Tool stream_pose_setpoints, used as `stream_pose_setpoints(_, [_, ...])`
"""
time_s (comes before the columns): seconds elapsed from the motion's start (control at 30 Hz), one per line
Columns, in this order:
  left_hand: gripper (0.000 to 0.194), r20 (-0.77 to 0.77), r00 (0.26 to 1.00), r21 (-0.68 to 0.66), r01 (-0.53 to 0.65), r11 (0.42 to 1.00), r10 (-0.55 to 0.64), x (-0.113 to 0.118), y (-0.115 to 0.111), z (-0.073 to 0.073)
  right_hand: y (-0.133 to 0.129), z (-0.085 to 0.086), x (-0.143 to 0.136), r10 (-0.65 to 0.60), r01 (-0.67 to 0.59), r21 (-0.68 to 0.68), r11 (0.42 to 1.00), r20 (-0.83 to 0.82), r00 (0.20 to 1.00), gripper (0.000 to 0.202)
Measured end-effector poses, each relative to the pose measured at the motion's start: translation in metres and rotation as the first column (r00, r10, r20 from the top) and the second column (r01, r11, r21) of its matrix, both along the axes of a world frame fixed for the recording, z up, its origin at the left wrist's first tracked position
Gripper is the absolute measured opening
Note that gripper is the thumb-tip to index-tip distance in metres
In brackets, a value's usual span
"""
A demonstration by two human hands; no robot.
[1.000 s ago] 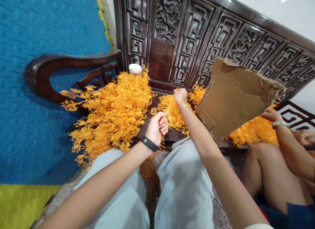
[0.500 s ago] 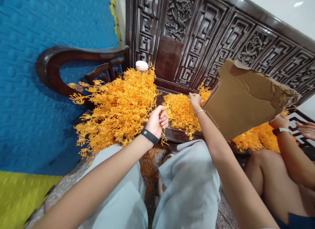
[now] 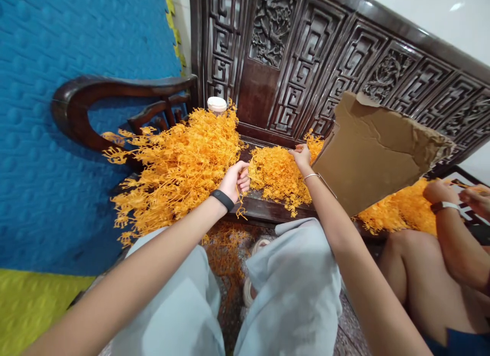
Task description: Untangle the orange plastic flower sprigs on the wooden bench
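Note:
My left hand (image 3: pixel 235 181), with a black band on the wrist, is closed around an orange plastic sprig (image 3: pixel 240 209) whose thin stems dangle below the fingers. Just left of it rises a large heap of branching orange plastic sprigs (image 3: pixel 184 167). My right hand (image 3: pixel 301 157), wearing a thin bracelet, is above the back edge of a smaller orange pile (image 3: pixel 275 172). Its fingers are pinched together, and whatever is between them is too small to make out. Both piles lie on a dark wooden bench (image 3: pixel 264 205).
A torn cardboard sheet (image 3: pixel 375 152) leans right of my right arm. Behind runs a carved wooden backrest (image 3: pixel 264 91); a curved armrest (image 3: pixel 72 106) stands left. A white-lidded tub (image 3: pixel 217 104) is behind the heap. Another person's hands (image 3: pixel 442 192) work beside more orange sprigs (image 3: pixel 401 210).
My left hand has shifted slightly left in view, still holding the sprig. My right hand stays at the smaller pile. The other person's hands have come together, with an orange strand between them.

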State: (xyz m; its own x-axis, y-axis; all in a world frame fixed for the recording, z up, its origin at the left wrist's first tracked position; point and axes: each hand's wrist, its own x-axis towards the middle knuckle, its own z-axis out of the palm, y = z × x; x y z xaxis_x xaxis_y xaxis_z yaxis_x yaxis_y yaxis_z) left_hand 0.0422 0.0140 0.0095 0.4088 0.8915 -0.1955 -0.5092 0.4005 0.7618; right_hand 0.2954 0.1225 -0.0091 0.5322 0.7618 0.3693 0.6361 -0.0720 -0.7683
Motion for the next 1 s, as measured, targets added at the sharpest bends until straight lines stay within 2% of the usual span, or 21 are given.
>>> stream_pose_setpoints(0.1, [0.042,0.040,0.999,0.034,0.014,0.999,-0.016,-0.003,-0.001,0.003,-0.005,0.002,-0.007,0.097,-0.098,0.140,0.985,0.017,0.995,0.016])
stream_pose_setpoints(0.17, [0.041,0.066,0.998,0.051,0.017,0.999,-0.021,-0.006,-0.001,0.004,-0.013,0.003,-0.017,0.242,-0.252,0.208,0.945,0.071,0.968,0.012])
stream_pose_setpoints(0.27, [0.041,0.086,0.996,0.061,0.003,0.998,-0.008,-0.009,0.001,0.005,-0.034,0.007,-0.041,0.484,-0.512,0.182,0.839,0.180,0.857,0.013])
stream_pose_setpoints(0.37, [0.042,0.101,0.995,0.073,-0.014,0.997,0.007,-0.009,0.002,0.005,-0.060,0.018,-0.068,0.643,-0.673,0.133,0.728,0.206,0.737,0.016])
stream_pose_setpoints(0.43, [0.041,0.107,0.994,0.081,-0.019,0.997,0.010,-0.008,0.002,0.004,-0.076,0.028,-0.084,0.672,-0.709,0.139,0.691,0.239,0.701,0.018])
stream_pose_setpoints(0.5, [0.040,0.108,0.994,0.083,-0.020,0.996,0.011,-0.007,0.002,0.004,-0.088,0.036,-0.097,0.676,-0.721,0.111,0.684,0.276,0.683,0.027])
stream_pose_setpoints(0.6, [0.040,0.100,0.995,0.079,-0.022,0.997,0.014,-0.004,0.002,0.004,-0.094,0.041,-0.108,0.728,-0.751,-0.045,0.658,0.293,0.620,0.047])
stream_pose_setpoints(0.67, [0.040,0.092,0.995,0.073,-0.030,0.997,0.023,-0.003,0.002,0.004,-0.091,0.040,-0.111,0.751,-0.751,-0.138,0.646,0.294,0.591,0.053])
stream_pose_setpoints(0.77, [0.041,0.083,0.996,0.058,-0.043,0.997,0.038,-0.002,0.001,0.004,-0.084,0.035,-0.113,0.766,-0.751,-0.182,0.635,0.271,0.582,0.052])
stream_pose_setpoints(1.0, [0.042,0.065,0.998,0.072,-0.026,0.997,0.021,-0.003,0.000,0.004,-0.072,0.033,-0.112,0.816,-0.802,-0.165,0.574,0.194,0.545,0.044])
